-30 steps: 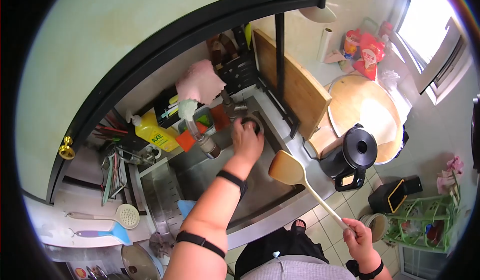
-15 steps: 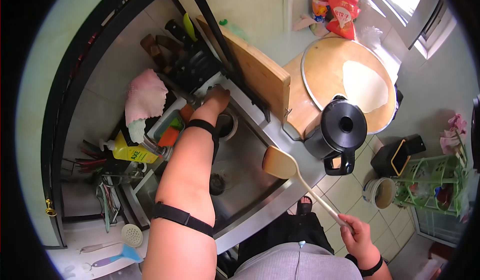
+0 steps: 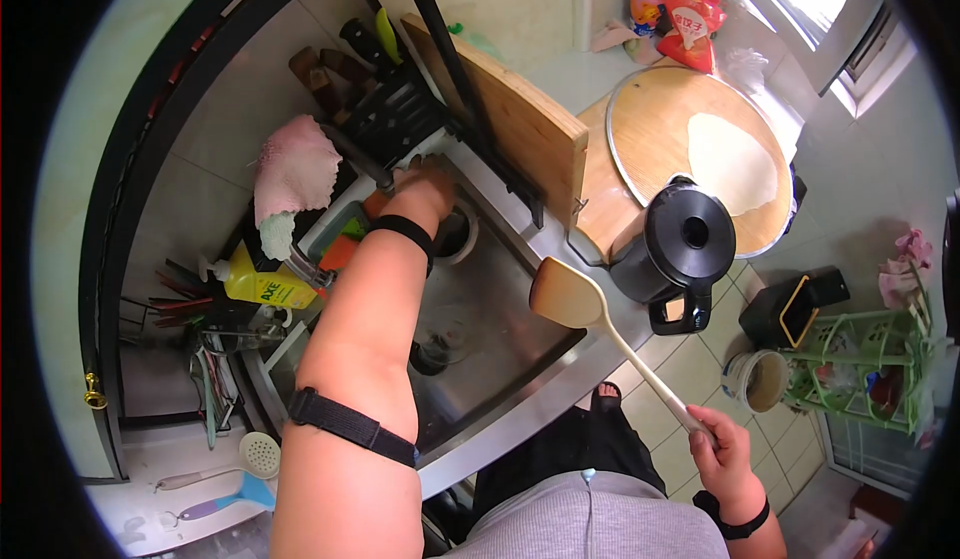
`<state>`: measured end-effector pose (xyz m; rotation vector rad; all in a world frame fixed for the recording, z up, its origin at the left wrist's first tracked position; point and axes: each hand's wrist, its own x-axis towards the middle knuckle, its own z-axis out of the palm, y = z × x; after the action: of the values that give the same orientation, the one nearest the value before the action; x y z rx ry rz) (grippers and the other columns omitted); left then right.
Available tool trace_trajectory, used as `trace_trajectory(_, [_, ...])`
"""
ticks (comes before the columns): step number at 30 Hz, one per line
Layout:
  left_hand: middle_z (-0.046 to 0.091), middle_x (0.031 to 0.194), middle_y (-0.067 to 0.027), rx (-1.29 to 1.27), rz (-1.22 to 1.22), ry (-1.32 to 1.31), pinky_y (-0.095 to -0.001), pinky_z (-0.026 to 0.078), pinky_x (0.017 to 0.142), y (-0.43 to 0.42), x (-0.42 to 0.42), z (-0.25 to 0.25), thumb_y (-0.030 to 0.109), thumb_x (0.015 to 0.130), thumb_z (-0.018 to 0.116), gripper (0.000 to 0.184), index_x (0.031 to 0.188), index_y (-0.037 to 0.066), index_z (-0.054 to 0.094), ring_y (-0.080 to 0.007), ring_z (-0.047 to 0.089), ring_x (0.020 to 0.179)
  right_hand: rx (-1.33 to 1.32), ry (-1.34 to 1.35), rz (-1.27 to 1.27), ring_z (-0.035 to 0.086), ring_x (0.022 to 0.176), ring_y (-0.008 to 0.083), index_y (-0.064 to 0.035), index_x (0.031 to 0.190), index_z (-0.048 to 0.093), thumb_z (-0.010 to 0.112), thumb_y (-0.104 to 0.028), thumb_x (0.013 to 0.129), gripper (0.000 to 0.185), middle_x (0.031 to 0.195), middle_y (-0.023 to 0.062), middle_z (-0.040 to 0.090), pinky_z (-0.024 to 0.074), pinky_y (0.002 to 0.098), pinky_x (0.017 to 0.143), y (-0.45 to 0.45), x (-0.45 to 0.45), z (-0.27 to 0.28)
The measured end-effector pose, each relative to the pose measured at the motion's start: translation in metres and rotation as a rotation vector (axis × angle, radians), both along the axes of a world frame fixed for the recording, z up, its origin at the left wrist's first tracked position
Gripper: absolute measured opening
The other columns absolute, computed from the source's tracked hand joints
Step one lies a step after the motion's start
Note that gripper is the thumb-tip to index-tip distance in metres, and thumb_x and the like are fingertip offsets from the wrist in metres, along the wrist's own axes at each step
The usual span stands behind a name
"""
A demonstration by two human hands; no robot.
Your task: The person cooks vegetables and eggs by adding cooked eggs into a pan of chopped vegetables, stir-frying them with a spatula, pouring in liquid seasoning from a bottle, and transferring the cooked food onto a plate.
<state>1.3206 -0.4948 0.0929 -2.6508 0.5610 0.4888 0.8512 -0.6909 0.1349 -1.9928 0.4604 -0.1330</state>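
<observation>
My left hand (image 3: 425,191) reaches over the back of the steel sink (image 3: 490,329), at the base of the faucet (image 3: 360,159). Its fingers are blurred and partly hidden, so their grip cannot be made out. Just below that hand is a round, light-rimmed item (image 3: 460,236) with a dark inside. My right hand (image 3: 728,459) is closed round the handle of a cream spatula (image 3: 570,295). The spatula's broad head, browned at its tip, is raised over the sink's front right edge.
A black kettle (image 3: 690,234) stands right of the sink, beside a round wooden board (image 3: 650,119). An upright cutting board (image 3: 520,109) and knife rack (image 3: 395,109) are behind. Left are a pink cloth (image 3: 295,169), yellow bottle (image 3: 265,284) and slotted spoon (image 3: 260,454).
My left hand has moved from the round item inside the sink to the faucet base. The view has shifted. My right hand still holds the spatula, its head now slightly higher in view.
</observation>
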Motion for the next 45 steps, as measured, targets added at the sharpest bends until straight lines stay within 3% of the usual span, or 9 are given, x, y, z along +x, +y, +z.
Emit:
trace_trajectory(4, [0.014,0.151,-0.0029,0.201,-0.06,-0.031,-0.0508,0.023,0.106,-0.005,-0.007,0.004,0.024,0.091,0.039,0.045,0.136,0.015,0.04,-0.0249,0.013,0.139,-0.011,0.015,0.019,0.047,0.056,0.0062,0.0019,0.107,0.056,0.053,-0.002,0.085,0.023,0.067,0.0011,0.055,0.038,0.0202,0.052,0.001,-0.005,0.004])
trace_trajectory(14, [0.015,0.151,-0.002,0.33,-0.063,-0.019,-0.0525,0.021,0.104,-0.006,-0.014,0.01,0.021,0.089,0.047,0.052,0.139,0.018,0.036,-0.0273,0.015,0.138,-0.05,-0.036,-0.044,0.047,0.05,0.0103,0.0026,0.104,0.059,0.055,0.004,0.076,0.028,0.063,0.005,0.055,0.0392,0.0228,0.049,0.009,-0.017,0.0])
trace_trajectory(19, [0.025,0.148,-0.0083,0.406,0.066,-0.114,-0.0543,0.022,0.102,-0.008,-0.019,0.013,0.024,0.09,0.044,0.053,0.139,0.009,0.034,-0.0302,0.025,0.135,-0.029,-0.001,-0.058,0.048,0.05,0.0102,0.0025,0.104,0.059,0.055,0.003,0.077,0.028,0.063,0.0046,0.055,0.0393,0.0231,0.049,0.008,-0.023,0.003])
trace_trajectory(23, [0.03,0.145,-0.0129,0.45,-0.061,-0.147,-0.0518,0.026,0.101,-0.006,-0.033,0.005,0.025,0.091,0.042,0.05,0.136,0.004,0.037,-0.0324,0.03,0.131,0.024,0.052,-0.084,0.048,0.051,0.0093,0.0023,0.104,0.059,0.055,0.002,0.078,0.026,0.063,0.0037,0.055,0.0391,0.0228,0.05,0.005,-0.033,0.004])
trace_trajectory(27, [0.054,0.121,-0.012,0.093,-0.069,-0.181,-0.0408,0.044,0.083,-0.012,-0.085,0.015,0.022,0.088,0.046,0.032,0.113,0.009,0.06,-0.0272,0.053,0.11,0.033,0.005,-0.015,0.047,0.052,0.0078,0.0024,0.104,0.059,0.055,0.0,0.08,0.024,0.063,0.0028,0.054,0.0384,0.0218,0.05,-0.005,-0.038,-0.001])
trace_trajectory(30, [0.063,0.092,-0.0142,-0.321,-0.05,-0.288,-0.04,0.05,0.066,0.019,-0.15,0.03,0.024,0.084,0.054,0.022,0.092,0.005,0.062,-0.0301,0.063,0.083,0.06,0.001,0.097,0.046,0.054,0.0064,0.0025,0.106,0.058,0.053,-0.001,0.083,0.024,0.064,0.0015,0.054,0.038,0.021,0.051,-0.02,-0.039,-0.006])
trace_trajectory(34, [0.058,0.081,-0.0175,-0.761,0.067,-0.34,-0.0455,0.048,0.063,0.074,-0.303,0.078,0.014,0.086,0.045,0.013,0.084,0.004,0.053,-0.0369,0.058,0.074,0.315,-0.011,0.212,0.044,0.059,0.0046,0.0023,0.113,0.052,0.049,-0.004,0.088,0.026,0.067,-0.0023,0.051,0.0365,0.0188,0.055,-0.038,-0.034,-0.023])
trace_trajectory(39, [0.058,0.066,-0.0173,-0.814,0.545,-0.234,-0.0475,0.045,0.055,0.147,-0.51,0.056,0.027,0.092,0.043,0.027,0.079,0.005,0.051,-0.0365,0.058,0.062,0.347,-0.075,0.64,0.037,0.053,0.0021,0.0031,0.117,0.047,0.047,-0.012,0.092,0.03,0.065,-0.004,0.043,0.0272,0.0172,0.046,-0.013,-0.003,-0.017])
trace_trajectory(45, [0.06,0.08,-0.0162,-0.765,1.092,-0.553,-0.0422,0.048,0.066,0.187,-0.751,0.035,0.024,0.088,0.05,0.025,0.075,0.004,0.059,-0.0325,0.06,0.075,0.419,-0.154,1.071,0.037,0.054,0.0018,-0.0013,0.119,0.048,0.048,-0.014,0.091,0.03,0.069,-0.0025,0.045,0.0266,0.0168,0.046,0.093,-0.004,-0.004])
